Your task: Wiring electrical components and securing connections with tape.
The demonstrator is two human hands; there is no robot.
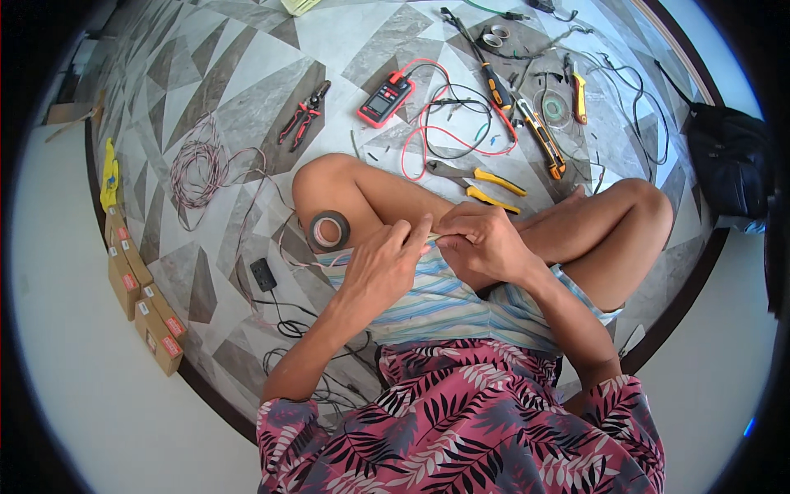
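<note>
My left hand (385, 259) and my right hand (485, 239) meet above my lap, fingertips pinched close together. Between them shows a short bit of thin pale-yellowish wire (434, 237), gripped from both sides; its ends are hidden by my fingers. A thin pinkish-white twin wire (306, 263) runs in under my left hand from a loose coil (200, 169) on the floor. Beside my left hand, a roll of black tape (315, 235) rests against my thigh. Past my right hand lie yellow-and-black cutting pliers (494, 177), jaws pointing left.
Farther off are a red multimeter (384, 100) with leads, red-black wire strippers (304, 115), an orange-black cutter (541, 136), a soldering iron (492, 82) and a yellow-red knife (579, 99). Cardboard boxes (156, 329) line the left wall; a black bag (724, 156) sits right.
</note>
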